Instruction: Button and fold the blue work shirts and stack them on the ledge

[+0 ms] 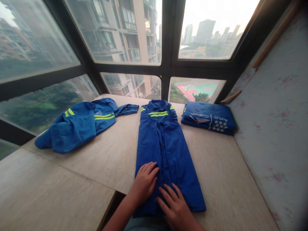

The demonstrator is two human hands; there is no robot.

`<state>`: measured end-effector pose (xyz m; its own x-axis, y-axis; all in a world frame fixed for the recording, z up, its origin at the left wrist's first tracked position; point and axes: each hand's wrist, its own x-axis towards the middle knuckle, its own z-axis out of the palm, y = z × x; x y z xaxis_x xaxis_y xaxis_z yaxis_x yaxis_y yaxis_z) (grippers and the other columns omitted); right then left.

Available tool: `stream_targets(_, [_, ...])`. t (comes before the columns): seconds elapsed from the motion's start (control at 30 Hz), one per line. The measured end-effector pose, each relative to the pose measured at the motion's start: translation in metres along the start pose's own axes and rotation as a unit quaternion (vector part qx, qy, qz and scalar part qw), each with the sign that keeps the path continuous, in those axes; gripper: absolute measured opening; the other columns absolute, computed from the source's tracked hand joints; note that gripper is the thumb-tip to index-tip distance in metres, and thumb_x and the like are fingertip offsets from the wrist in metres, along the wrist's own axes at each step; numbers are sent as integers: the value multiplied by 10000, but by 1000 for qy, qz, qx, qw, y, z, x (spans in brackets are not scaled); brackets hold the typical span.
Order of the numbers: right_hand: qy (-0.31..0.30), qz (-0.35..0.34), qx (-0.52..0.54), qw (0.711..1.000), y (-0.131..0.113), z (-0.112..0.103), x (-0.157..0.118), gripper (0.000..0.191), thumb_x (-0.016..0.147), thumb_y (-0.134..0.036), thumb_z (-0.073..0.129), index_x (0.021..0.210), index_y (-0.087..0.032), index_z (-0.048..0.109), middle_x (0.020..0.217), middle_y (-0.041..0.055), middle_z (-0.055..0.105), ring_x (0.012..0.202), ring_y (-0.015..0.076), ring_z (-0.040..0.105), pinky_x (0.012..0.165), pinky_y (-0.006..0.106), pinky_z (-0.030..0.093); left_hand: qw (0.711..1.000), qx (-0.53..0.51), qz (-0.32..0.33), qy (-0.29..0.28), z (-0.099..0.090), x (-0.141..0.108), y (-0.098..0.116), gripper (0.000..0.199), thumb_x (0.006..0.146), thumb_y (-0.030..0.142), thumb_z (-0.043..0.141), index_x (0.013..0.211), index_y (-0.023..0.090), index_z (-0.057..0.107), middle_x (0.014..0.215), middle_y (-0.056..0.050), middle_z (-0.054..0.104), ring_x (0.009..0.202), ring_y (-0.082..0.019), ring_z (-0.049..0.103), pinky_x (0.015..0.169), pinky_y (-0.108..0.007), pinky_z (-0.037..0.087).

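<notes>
A blue work shirt (166, 138) with yellow-green reflective stripes lies front up before me, its collar at the far end and its sides folded into a long narrow shape. On its left lower part rests my left hand (146, 178), fingers stretched out over the cloth. Closer to the hem, my right hand (172, 203) lies with spread fingers on the front of the same shirt. Neither hand grips the fabric. The sleeves are mostly hidden beneath the body.
Left on the stone-like ledge (113, 160) is a crumpled blue work shirt (81, 125). Folded blue garments (208, 117) with white print are stacked at the right, near the flowered wall (271, 138). Windows (130, 35) border the far side; a dark gap (115, 202) opens at front left.
</notes>
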<state>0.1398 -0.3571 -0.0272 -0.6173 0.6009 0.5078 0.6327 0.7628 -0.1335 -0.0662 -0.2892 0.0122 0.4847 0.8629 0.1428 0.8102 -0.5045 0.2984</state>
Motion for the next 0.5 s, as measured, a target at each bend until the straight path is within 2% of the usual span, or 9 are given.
stream_targets(0.1, [109, 19, 3, 994, -9, 3, -1, 228, 959, -212, 456, 1009, -244, 676, 1095, 29, 720, 1056, 216, 615, 1015, 398, 421, 999, 28, 33, -1, -4, 16, -1, 516, 908, 198, 508, 1419, 262, 481, 1522, -84, 423, 1408, -278, 365, 1141, -515, 345])
stream_targets(0.2, [132, 9, 12, 991, -12, 2, 0, 252, 973, -193, 415, 947, -232, 662, 1003, 33, 731, 930, 186, 643, 874, 325, 495, 994, 65, 82, -11, -4, 37, -6, 628, 898, 304, 574, 1491, 299, 369, 1614, -71, 239, 1478, -331, 196, 1176, -586, 204])
stream_targets(0.27, [86, -18, 12, 996, -9, -3, 4, 214, 970, -194, 431, 948, -216, 643, 981, 41, 727, 862, 175, 650, 760, 280, 515, 989, 70, 127, -24, 0, 48, -8, 682, 892, 397, 590, 1512, 313, 320, 1633, -57, 173, 1491, -344, 138, 1183, -598, 139])
stream_targets(0.37, [-52, -59, 19, 997, -1, -20, 16, 79, 932, -242, 546, 887, -212, 603, 882, 18, 711, 721, 161, 636, 567, 228, 480, 979, 45, 189, -57, 9, 55, -6, 698, 897, 506, 554, 1519, 317, 300, 1619, -56, 225, 1486, -337, 167, 1183, -590, 137])
stream_targets(0.43, [-145, -77, 25, 986, 6, -35, 29, 64, 898, -256, 609, 851, -221, 585, 810, -10, 689, 656, 158, 619, 492, 219, 442, 976, 18, 200, -80, 13, 55, -2, 694, 897, 519, 546, 1515, 312, 310, 1604, -66, 270, 1480, -336, 196, 1177, -597, 156])
stream_targets(0.5, [-212, -92, 41, 972, 15, -52, 44, 44, 884, -250, 628, 865, -229, 595, 809, -24, 688, 661, 163, 631, 487, 224, 440, 978, -14, 188, -92, 13, 54, 2, 679, 888, 491, 572, 1501, 306, 346, 1591, -74, 300, 1477, -337, 209, 1176, -606, 163])
